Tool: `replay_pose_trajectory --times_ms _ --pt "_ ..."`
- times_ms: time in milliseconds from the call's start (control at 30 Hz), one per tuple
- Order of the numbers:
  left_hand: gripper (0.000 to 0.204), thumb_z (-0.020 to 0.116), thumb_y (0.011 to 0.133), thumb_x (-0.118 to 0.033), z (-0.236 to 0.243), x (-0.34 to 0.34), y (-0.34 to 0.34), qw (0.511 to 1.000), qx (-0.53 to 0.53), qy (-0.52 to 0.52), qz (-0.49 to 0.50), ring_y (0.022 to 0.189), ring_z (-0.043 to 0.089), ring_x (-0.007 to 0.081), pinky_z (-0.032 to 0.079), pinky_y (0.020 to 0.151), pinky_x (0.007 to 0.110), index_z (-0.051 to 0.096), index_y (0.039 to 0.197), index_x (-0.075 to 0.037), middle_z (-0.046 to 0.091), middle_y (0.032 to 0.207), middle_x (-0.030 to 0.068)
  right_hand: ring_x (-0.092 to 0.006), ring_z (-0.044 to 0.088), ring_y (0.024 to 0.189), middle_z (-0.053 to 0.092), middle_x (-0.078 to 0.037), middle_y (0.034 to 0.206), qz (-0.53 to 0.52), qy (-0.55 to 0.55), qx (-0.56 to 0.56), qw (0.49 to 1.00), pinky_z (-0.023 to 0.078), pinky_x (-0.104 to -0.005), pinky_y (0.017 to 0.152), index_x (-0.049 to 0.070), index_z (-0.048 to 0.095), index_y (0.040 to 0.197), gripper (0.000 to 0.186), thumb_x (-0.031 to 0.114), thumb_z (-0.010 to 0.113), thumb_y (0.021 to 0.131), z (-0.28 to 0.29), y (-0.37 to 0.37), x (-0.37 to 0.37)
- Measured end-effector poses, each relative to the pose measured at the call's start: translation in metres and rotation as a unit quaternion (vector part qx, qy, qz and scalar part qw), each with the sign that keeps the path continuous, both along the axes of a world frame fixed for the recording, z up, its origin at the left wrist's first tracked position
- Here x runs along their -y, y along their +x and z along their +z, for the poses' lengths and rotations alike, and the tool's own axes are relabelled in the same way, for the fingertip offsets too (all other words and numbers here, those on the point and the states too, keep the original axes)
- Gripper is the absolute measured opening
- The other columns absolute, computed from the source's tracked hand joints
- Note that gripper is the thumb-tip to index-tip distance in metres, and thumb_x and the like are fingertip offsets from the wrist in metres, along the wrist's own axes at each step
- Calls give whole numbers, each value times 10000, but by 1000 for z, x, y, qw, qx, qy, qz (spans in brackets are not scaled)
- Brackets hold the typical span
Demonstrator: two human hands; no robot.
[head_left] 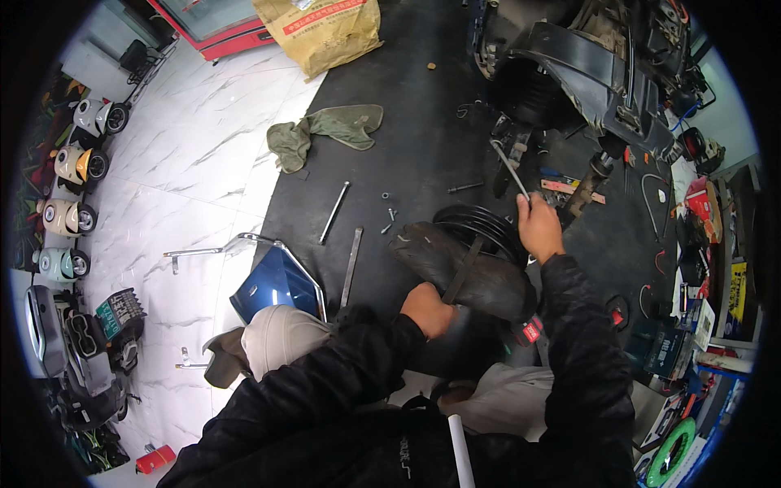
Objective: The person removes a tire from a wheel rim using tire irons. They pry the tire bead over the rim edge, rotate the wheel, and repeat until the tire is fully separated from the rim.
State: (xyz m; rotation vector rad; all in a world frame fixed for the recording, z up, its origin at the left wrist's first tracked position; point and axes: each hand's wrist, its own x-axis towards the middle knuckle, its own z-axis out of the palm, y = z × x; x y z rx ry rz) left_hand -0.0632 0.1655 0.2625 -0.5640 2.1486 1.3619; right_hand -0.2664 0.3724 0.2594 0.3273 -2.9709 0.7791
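A worn black tyre lies between my knees, with dark ribbed rings at its far side. My left hand is closed around the near end of a flat tyre lever that crosses the tyre. My right hand grips a slim silver metal rod beyond the tyre's right side. The rod points away from me, its tip near the vehicle's lower parts. A red-and-black power tool sits beside the tyre, partly hidden by my right sleeve.
A partly stripped vehicle stands ahead right. On the black mat lie a flat metal bar, a wrench, bolts and a green cloth. A blue panel rests left, near a yellow sack farther off.
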Motion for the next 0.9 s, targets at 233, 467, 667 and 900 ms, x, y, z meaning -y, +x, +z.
replay_pose_trajectory --times_ms 233,467,667,900 --pt "328 721 813 -189 -2 -11 -2 1000 3 -2 -11 586 737 297 592 631 411 699 668 103 708 622 198 -492 672 837 696 -243 813 204 158 102 961 513 -594 748 32 664 923 416 406 587 1088 127 37 -77" --pt "247 702 741 -141 9 -15 10 997 20 60 35 753 744 422 598 776 474 685 653 89 697 662 248 -438 740 848 751 -206 839 250 380 137 880 582 -548 763 58 736 911 387 372 579 1074 147 72 -82" --pt "278 701 790 -144 -1 -28 13 999 -13 15 34 1022 718 486 582 915 501 726 859 124 737 972 340 -327 786 992 808 -132 1042 237 543 186 784 615 -457 819 94 813 1033 306 283 572 1040 135 87 -29" --pt "243 786 756 -191 -24 -40 -30 999 21 39 17 1027 750 427 597 906 471 781 819 43 766 986 291 -324 758 1153 787 -125 1253 181 587 251 748 617 -465 891 98 813 1208 338 254 604 994 104 70 13"
